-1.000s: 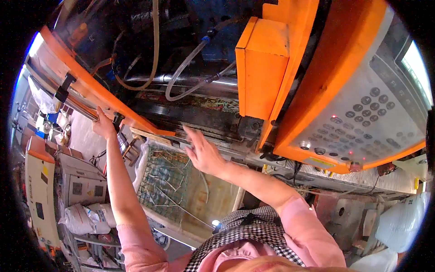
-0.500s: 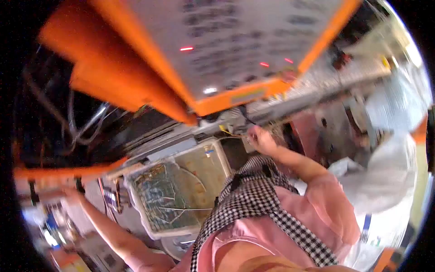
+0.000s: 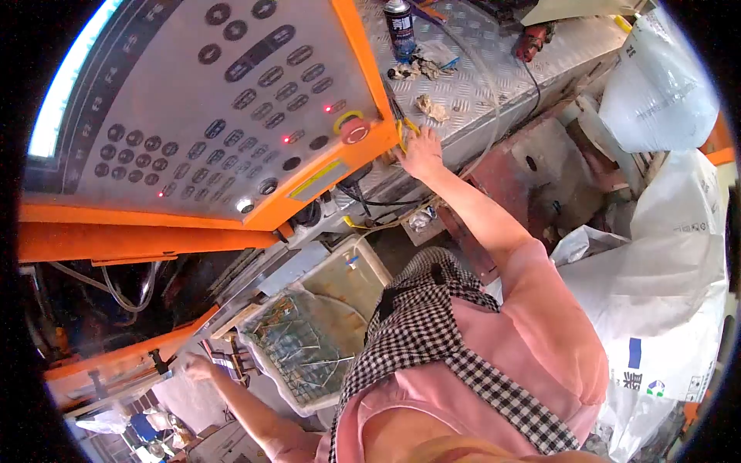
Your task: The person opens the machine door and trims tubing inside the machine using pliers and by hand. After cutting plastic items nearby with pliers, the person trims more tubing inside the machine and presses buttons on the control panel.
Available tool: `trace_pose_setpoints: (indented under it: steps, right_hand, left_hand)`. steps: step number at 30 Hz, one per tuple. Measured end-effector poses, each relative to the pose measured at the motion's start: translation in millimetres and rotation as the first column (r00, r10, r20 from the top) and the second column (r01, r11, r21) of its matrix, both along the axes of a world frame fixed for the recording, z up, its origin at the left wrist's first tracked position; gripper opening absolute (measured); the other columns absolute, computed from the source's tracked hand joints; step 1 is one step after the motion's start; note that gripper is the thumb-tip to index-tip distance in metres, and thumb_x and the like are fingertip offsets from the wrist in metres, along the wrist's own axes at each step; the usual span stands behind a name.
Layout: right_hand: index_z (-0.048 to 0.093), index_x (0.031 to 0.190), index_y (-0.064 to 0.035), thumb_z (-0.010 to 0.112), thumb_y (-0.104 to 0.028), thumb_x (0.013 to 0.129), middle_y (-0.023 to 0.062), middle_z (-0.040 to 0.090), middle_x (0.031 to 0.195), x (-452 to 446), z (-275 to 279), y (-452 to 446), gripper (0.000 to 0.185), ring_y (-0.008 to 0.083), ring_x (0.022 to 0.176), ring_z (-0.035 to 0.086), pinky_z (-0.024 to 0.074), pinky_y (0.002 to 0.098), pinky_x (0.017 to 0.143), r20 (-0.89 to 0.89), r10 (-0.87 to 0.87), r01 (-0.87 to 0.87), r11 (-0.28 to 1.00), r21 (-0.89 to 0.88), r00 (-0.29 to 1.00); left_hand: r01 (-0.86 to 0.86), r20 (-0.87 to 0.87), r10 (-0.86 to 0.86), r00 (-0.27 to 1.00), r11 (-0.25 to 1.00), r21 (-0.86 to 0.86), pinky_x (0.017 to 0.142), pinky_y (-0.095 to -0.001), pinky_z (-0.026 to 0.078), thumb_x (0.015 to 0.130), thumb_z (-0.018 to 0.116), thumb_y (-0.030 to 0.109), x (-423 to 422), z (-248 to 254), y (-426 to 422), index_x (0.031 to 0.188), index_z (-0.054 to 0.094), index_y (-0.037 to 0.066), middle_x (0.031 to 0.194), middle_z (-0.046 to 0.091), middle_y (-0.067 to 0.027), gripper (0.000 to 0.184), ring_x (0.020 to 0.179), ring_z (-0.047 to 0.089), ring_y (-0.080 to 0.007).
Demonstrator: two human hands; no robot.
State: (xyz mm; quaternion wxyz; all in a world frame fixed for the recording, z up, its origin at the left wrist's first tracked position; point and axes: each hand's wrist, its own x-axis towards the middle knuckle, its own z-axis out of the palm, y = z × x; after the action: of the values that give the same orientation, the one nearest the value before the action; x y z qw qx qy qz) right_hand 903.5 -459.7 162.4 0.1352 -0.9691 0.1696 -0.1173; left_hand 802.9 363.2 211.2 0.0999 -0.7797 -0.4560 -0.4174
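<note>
My right hand [image 3: 422, 156] is at the lower right corner of the control panel [image 3: 231, 116], its fingers bent round a yellow-handled tool [image 3: 402, 133] on the metal ledge. Part of that tool is hidden by the hand. At the lower left, my left hand [image 3: 199, 368] is beside the edge of the orange machine door [image 3: 131, 356]; its fingers are small and blurred, and any grip is unclear. Between my arms stands a pale tub [image 3: 370, 266] with thin branching plastic pieces [image 3: 305, 347] in its left part.
A spray can [image 3: 400, 29], crumpled scraps [image 3: 432, 108] and a red tool [image 3: 532, 42] lie on the tread-plate ledge [image 3: 471, 73]. Large white sacks [image 3: 648, 309] stand at the right. A red emergency button [image 3: 354, 130] juts from the panel. Hoses [image 3: 131, 297] hang inside the machine.
The view has swung right. My right hand has moved from above the tub, past the panel, to the yellow-handled tool. My left hand stays near the door, which appears lower in view.
</note>
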Motion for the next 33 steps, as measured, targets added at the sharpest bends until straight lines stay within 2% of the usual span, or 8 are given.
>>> trace_pose_setpoints:
  steps: [4, 8, 10, 12, 17, 23, 26, 33]
  right_hand:
    - [0.050, 0.107, 0.0038, 0.058, -0.037, 0.074, 0.0201, 0.044, 0.107, 17.0, -2.0, -2.3, 0.053, 0.0335, 0.101, 0.043, 0.0379, 0.0414, 0.084, -0.022, -0.018, 0.016, 0.998, -0.065, 1.000]
    - [0.051, 0.104, 0.0023, 0.059, -0.034, 0.073, 0.0201, 0.044, 0.106, 29.7, -3.9, -22.3, 0.048, 0.0345, 0.100, 0.044, 0.0399, 0.0415, 0.082, -0.051, 0.053, -0.054, 0.998, -0.020, 0.997]
    - [0.052, 0.099, 0.0002, 0.061, -0.028, 0.072, 0.0202, 0.045, 0.104, 33.2, -7.3, -43.0, 0.040, 0.0355, 0.096, 0.047, 0.0422, 0.0418, 0.080, 0.133, -0.032, 0.013, 0.990, 0.143, 0.991]
    - [0.052, 0.096, -0.0009, 0.060, -0.019, 0.071, 0.0191, 0.047, 0.099, 27.6, 13.5, -48.4, 0.031, 0.0347, 0.093, 0.049, 0.0435, 0.0415, 0.078, 0.136, -0.111, 0.088, 0.983, 0.163, 0.984]
    - [0.055, 0.097, -0.0053, 0.058, -0.011, 0.071, 0.0164, 0.052, 0.094, 37.9, -6.5, -109.4, 0.026, 0.0340, 0.090, 0.051, 0.0435, 0.0410, 0.077, 0.194, -0.140, 0.070, 0.942, 0.329, 0.971]
    - [0.060, 0.091, -0.0050, 0.055, -0.013, 0.073, 0.0198, 0.060, 0.085, 92.4, -1.9, -139.3, 0.020, 0.0345, 0.084, 0.057, 0.0463, 0.0418, 0.071, 0.174, -0.011, -0.029, 0.975, 0.221, 0.985]
    - [0.061, 0.089, -0.0049, 0.056, -0.014, 0.074, 0.0202, 0.061, 0.082, 149.7, -63.5, -160.1, 0.018, 0.0345, 0.081, 0.059, 0.0468, 0.0425, 0.069, 0.192, 0.012, -0.050, 0.980, 0.194, 0.981]
    - [0.047, 0.104, -0.0012, 0.053, -0.028, 0.079, 0.0203, 0.053, 0.102, 44.1, 30.4, -70.5, 0.038, 0.0355, 0.091, 0.053, 0.0443, 0.0436, 0.072, 0.024, 0.129, -0.130, 0.989, 0.072, 0.991]
  left_hand:
    - [0.012, -0.293, -0.147, 0.945, 0.908, -0.419, 0.080, -0.0480, 0.040, 0.075, 0.061, 0.047, -42.5, -18.0, -153.0, 0.089, 0.057, 0.000, 0.080, 0.060, -0.0167, 0.050, 0.084, 0.055, -0.0356]
    - [0.316, -0.128, -0.410, 0.903, 0.837, -0.448, 0.071, -0.0480, 0.043, 0.073, 0.064, 0.041, -109.9, -59.4, -227.8, 0.085, 0.061, -0.002, 0.085, 0.062, -0.0197, 0.045, 0.076, 0.058, -0.0343]
    - [0.004, -0.434, -0.256, 0.864, 0.866, -0.501, 0.068, -0.0476, 0.045, 0.072, 0.064, 0.041, -142.7, -93.0, -224.9, 0.082, 0.063, -0.003, 0.081, 0.062, -0.0202, 0.045, 0.073, 0.059, -0.0336]
    - [-0.092, -0.411, -0.336, 0.848, 0.670, -0.737, 0.069, -0.0454, 0.046, 0.072, 0.063, 0.043, -185.5, -106.5, -225.8, 0.080, 0.064, -0.003, 0.078, 0.062, -0.0199, 0.047, 0.073, 0.060, -0.0337]
    - [-0.091, -0.314, -0.289, 0.904, 0.587, -0.805, 0.067, -0.0438, 0.046, 0.072, 0.062, 0.044, -270.0, -148.6, -277.2, 0.076, 0.064, -0.002, 0.075, 0.062, -0.0197, 0.047, 0.070, 0.060, -0.0328]
    - [-0.171, -0.327, -0.266, 0.907, 0.477, -0.862, 0.065, -0.0425, 0.045, 0.072, 0.062, 0.045, -313.1, -168.2, -304.0, 0.074, 0.064, -0.002, 0.072, 0.062, -0.0190, 0.047, 0.067, 0.059, -0.0319]
    - [-0.185, -0.329, -0.260, 0.908, 0.455, -0.871, 0.065, -0.0419, 0.045, 0.071, 0.062, 0.045, -318.2, -174.1, -305.4, 0.073, 0.064, -0.002, 0.070, 0.062, -0.0186, 0.047, 0.065, 0.059, -0.0314]
    - [-0.039, -0.426, -0.528, 0.735, 0.594, -0.803, 0.063, -0.0399, 0.044, 0.070, 0.062, 0.045, -308.6, -159.2, -340.9, 0.071, 0.063, -0.001, 0.067, 0.062, -0.0159, 0.046, 0.060, 0.057, -0.0297]
